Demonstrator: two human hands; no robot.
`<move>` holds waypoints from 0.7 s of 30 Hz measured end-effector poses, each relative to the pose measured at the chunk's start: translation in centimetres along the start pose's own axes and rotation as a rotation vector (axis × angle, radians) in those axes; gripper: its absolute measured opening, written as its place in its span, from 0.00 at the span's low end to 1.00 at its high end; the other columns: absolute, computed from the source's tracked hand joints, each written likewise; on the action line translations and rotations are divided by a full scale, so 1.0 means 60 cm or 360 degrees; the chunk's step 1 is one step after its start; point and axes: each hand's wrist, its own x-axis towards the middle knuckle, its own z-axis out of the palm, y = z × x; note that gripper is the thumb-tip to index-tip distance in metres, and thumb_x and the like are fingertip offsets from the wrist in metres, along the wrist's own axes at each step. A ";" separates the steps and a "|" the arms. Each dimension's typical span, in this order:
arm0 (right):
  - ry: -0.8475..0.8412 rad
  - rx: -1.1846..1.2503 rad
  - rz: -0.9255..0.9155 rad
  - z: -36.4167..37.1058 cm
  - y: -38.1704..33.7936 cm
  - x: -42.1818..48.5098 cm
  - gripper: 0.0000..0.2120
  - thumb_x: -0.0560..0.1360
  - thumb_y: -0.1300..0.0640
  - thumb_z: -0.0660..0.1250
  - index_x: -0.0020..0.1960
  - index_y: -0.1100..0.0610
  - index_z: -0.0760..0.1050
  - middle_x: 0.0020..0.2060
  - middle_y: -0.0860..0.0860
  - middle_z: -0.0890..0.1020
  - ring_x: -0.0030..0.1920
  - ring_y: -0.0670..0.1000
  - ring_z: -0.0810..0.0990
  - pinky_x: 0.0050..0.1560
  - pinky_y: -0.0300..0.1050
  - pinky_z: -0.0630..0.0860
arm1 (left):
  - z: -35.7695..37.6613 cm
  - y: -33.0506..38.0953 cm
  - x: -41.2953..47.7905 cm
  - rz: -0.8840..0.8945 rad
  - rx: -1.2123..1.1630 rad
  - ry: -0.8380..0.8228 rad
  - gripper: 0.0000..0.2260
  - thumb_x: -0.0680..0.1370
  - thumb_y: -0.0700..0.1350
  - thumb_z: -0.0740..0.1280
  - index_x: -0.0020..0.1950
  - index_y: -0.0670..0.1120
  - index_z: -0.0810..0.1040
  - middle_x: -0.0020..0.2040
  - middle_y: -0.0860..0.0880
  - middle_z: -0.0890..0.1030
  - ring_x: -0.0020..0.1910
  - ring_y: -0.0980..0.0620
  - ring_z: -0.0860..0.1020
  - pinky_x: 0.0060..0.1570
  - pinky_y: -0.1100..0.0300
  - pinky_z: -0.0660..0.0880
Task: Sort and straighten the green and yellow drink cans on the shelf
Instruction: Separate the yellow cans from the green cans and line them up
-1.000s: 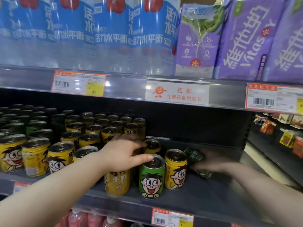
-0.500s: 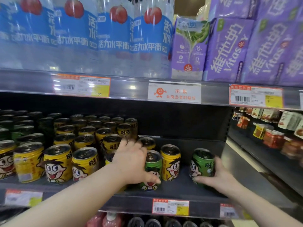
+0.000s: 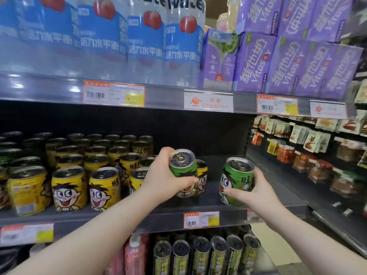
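Gripping a green can [image 3: 183, 169] just left of the frame's centre with the left hand [image 3: 162, 179], curling the fingers [image 3: 165, 152] round its back and laying the thumb across its printed front. Tilting that can, turning its silver top toward the camera; hard to tell whether resting its base on the shelf [image 3: 278, 197] or not. Hiding most of a yellow can [image 3: 203, 175] standing just behind it, to its right.

Holding a second green can [image 3: 235, 181] right of centre with the right hand [image 3: 258, 192], wrapping the fingers [image 3: 257, 175] round its right side and pressing the thumb against its lower front. Leaning this one too, top toward the camera, over the bare front part of the shelf, leaving a clear gap between the two.

Standing upright in rows across the left half of the frame, on the same shelf: yellow cans [image 3: 69, 187] with a cartoon face in front, and a few greenish cans [image 3: 10, 156] at the far left, further back. Hanging on the shelf's front edge below the hands: a price tag [image 3: 201, 219]. Filling the shelf above: water bottles [image 3: 145, 46] and purple cartons [image 3: 294, 66]. Lining the shelf below: dark cans [image 3: 200, 255]. Crowding the right edge: snack packets [image 3: 317, 139].
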 end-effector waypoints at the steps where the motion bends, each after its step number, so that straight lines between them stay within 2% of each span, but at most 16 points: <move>1: -0.0015 0.0005 -0.0006 0.003 -0.006 -0.012 0.38 0.62 0.56 0.79 0.67 0.52 0.63 0.51 0.45 0.76 0.50 0.46 0.76 0.53 0.45 0.73 | -0.002 0.003 -0.013 -0.0006 -0.0074 0.0030 0.29 0.62 0.49 0.79 0.55 0.53 0.66 0.48 0.58 0.76 0.46 0.64 0.74 0.37 0.74 0.67; 4: -0.0114 0.0013 -0.0053 0.013 -0.025 -0.043 0.37 0.61 0.56 0.79 0.64 0.49 0.64 0.50 0.41 0.77 0.49 0.40 0.76 0.51 0.43 0.74 | -0.016 0.008 -0.063 -0.0030 -0.0161 0.0073 0.28 0.61 0.49 0.79 0.54 0.55 0.67 0.48 0.59 0.77 0.46 0.64 0.76 0.41 0.73 0.70; 10: -0.0424 0.0134 -0.0189 0.060 -0.069 -0.095 0.34 0.60 0.57 0.80 0.58 0.42 0.66 0.51 0.40 0.78 0.51 0.42 0.78 0.52 0.44 0.73 | -0.075 -0.004 -0.171 -0.0198 -0.0086 0.0257 0.26 0.61 0.49 0.79 0.50 0.59 0.67 0.50 0.58 0.77 0.49 0.63 0.76 0.46 0.71 0.73; 13: -0.0619 0.0181 -0.0217 0.085 -0.081 -0.119 0.34 0.58 0.55 0.81 0.58 0.41 0.68 0.51 0.42 0.80 0.52 0.44 0.78 0.55 0.47 0.73 | -0.101 -0.014 -0.218 -0.0359 -0.0045 0.0433 0.24 0.61 0.50 0.78 0.48 0.58 0.66 0.50 0.57 0.77 0.49 0.63 0.76 0.51 0.62 0.76; 15: -0.0731 0.0229 -0.0250 0.104 -0.091 -0.137 0.35 0.57 0.56 0.81 0.58 0.43 0.68 0.51 0.40 0.78 0.50 0.42 0.76 0.53 0.45 0.71 | -0.118 -0.019 -0.252 -0.0479 -0.0010 0.0541 0.24 0.61 0.51 0.78 0.46 0.60 0.65 0.50 0.58 0.76 0.50 0.63 0.75 0.53 0.60 0.75; 18: -0.0904 0.0335 -0.0269 0.140 -0.099 -0.164 0.35 0.59 0.59 0.80 0.58 0.45 0.67 0.49 0.38 0.76 0.47 0.37 0.73 0.43 0.36 0.68 | -0.142 -0.025 -0.303 -0.0637 0.0053 0.0654 0.26 0.59 0.54 0.78 0.51 0.59 0.67 0.51 0.57 0.77 0.51 0.59 0.77 0.55 0.56 0.76; 21: -0.1061 0.0366 -0.0248 0.185 -0.101 -0.196 0.36 0.58 0.57 0.81 0.59 0.44 0.65 0.50 0.39 0.76 0.50 0.44 0.76 0.49 0.41 0.71 | -0.170 -0.027 -0.355 -0.0740 0.0142 0.0720 0.28 0.60 0.52 0.78 0.53 0.59 0.67 0.52 0.57 0.77 0.50 0.61 0.77 0.53 0.60 0.75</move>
